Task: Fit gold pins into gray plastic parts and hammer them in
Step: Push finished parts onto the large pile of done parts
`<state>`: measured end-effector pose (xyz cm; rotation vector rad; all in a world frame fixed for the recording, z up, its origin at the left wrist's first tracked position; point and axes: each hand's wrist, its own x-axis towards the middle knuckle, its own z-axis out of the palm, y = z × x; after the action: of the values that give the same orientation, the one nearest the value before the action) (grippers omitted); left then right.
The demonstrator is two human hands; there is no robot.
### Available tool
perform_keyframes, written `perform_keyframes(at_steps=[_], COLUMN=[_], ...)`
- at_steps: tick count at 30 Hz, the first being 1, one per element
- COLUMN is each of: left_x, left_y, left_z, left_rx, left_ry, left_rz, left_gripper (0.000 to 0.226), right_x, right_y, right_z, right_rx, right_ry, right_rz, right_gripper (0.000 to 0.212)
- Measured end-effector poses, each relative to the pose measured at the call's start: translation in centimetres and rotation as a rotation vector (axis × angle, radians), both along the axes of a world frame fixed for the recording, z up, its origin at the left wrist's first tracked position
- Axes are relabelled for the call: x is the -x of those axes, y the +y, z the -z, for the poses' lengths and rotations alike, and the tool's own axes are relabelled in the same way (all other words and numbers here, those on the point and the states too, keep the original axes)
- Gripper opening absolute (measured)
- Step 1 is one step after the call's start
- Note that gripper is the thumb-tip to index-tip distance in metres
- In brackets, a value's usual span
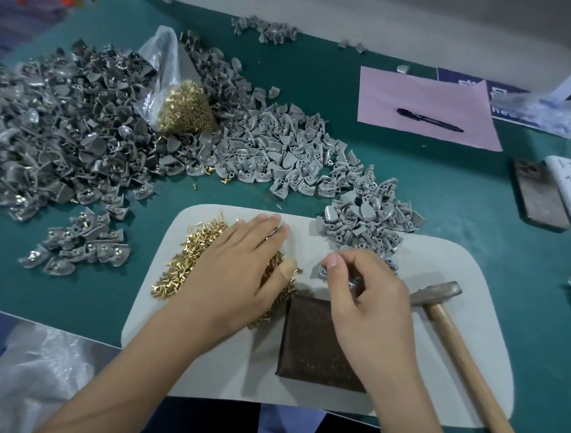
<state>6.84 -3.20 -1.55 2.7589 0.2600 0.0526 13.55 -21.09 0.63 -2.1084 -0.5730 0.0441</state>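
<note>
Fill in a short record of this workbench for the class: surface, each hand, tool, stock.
Surface: pale grey felt mat on green table
Left hand: flat, fingers straight, resting on loose pile of gold metal pins
Right hand: fingers curled, pinching a small grey plastic part
Tool: wooden-handled hammer, untouched, lying right of dark brown metal block
Stock: heaps of grey plastic parts; clear plastic bag of pins
</note>
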Motion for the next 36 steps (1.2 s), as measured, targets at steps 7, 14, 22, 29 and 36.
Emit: perform_keyframes(at_steps=[7, 14, 22, 29, 36], left_x=[0.5, -6.5, -7.1, -2.0, 1.7], left_y=[-0.9, -2.2, -1.7, -2.8, -6.1], left_z=[-1.5, -2.6, -2.0, -4.5, -4.3], left_rx=[-0.018, 0.045, 0.182, 0.444, 0.575], left_ry=[-0.05, -0.131, -0.093, -0.236, -0.204], left_rz=[-0.017, -0.051, -0.073, -0.033, 0.097], left_gripper=[0.05, 0.04, 0.01, 0.015, 0.037], right_x=[0.1, -0.1, -0.4, -0.1, 1.9], right_y=[-0.2, -0.6, -0.8, -2.2, -6.2], right_z=[-0.2, -0.3, -0.3, -0.9, -1.6], right_rx=[-0.105, -0.168, -0.295, -0.467, -0.218], right_ry=[0.056, 0.082, 0.123, 0.168, 0.002], right_rz=[0.081, 0.12, 0.175, 0.173, 0.119], right_gripper=[0.017, 0.008, 0.007, 0.012, 0.033])
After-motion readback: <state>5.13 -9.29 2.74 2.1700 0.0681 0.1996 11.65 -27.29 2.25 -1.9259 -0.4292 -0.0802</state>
